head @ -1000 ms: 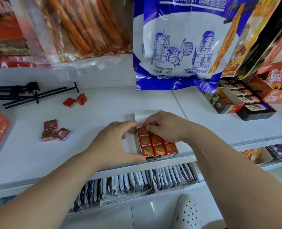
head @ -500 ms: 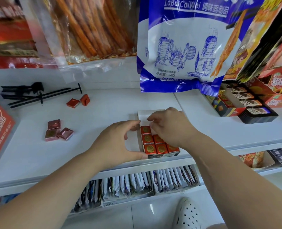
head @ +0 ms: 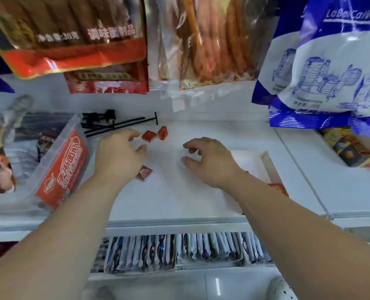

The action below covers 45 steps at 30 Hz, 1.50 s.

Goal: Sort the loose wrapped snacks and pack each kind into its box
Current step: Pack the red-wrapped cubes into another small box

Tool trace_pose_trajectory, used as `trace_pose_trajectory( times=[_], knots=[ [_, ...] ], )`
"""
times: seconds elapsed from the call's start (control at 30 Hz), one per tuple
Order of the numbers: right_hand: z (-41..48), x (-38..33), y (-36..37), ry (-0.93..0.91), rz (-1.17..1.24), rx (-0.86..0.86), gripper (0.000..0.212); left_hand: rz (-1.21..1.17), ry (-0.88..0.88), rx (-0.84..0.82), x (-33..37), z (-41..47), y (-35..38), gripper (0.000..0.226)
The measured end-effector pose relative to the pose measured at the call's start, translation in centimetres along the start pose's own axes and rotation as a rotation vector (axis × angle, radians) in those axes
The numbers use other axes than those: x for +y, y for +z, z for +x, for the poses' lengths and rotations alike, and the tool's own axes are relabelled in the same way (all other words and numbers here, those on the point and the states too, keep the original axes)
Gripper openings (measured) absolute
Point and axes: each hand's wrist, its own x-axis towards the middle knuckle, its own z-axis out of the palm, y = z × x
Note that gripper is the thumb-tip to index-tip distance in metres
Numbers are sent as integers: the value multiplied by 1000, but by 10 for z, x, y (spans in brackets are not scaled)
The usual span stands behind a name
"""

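Observation:
Two red wrapped snacks lie on the white shelf, just beyond the fingertips of my left hand. A pink foil snack peeks out from under that hand's wrist side. My left hand hovers with fingers loosely spread and holds nothing. My right hand hangs over the bare shelf with fingers loosely curled, empty. The white box sits behind my right forearm; a red edge of its contents shows beside the arm.
Black metal hooks lie at the shelf's back. A clear tub with a red label stands at the left. Snack bags hang overhead. Boxed snacks stand at the right. Packets fill the lower shelf.
Both hands have left the white box and moved left and back toward the loose snacks. The view has swung left, so the box now sits behind my right arm.

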Motion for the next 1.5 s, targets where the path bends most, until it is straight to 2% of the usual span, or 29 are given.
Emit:
trace_pose_trajectory(
  times=[0.2, 0.43, 0.57, 0.7, 0.9, 1.07, 1.13, 1.23, 1.37, 1.5],
  knots=[
    [55, -15, 28, 85, 27, -24, 49, 98, 17, -143, -13, 29, 5, 46],
    [82, -21, 50, 189, 8, 60, 67, 326, 161, -345, -26, 54, 18, 65],
    [89, -28, 57, 201, -53, 86, 55, 380, 191, -366, -27, 58, 22, 56],
    [88, -30, 58, 223, -1, 103, 31, 345, 205, -348, -25, 62, 24, 41],
    [53, -33, 34, 248, 436, 135, 8, 291, 282, -297, -17, 61, 25, 26],
    [-3, -36, -16, 211, 554, 92, 19, 335, 337, -299, -9, 61, 25, 11],
    [-29, -35, -37, 192, 527, 53, 28, 320, 367, -338, -3, 55, 27, 18],
    [-63, -29, -64, 159, 533, 25, 34, 196, 400, -379, 16, 42, 25, 33],
    [-102, -14, -85, 179, 628, -4, 34, 68, 496, -501, 52, 10, 8, 21],
    [-132, 0, -98, 181, 706, -9, 35, -70, 453, -602, 72, -27, -3, 17]
  ],
)
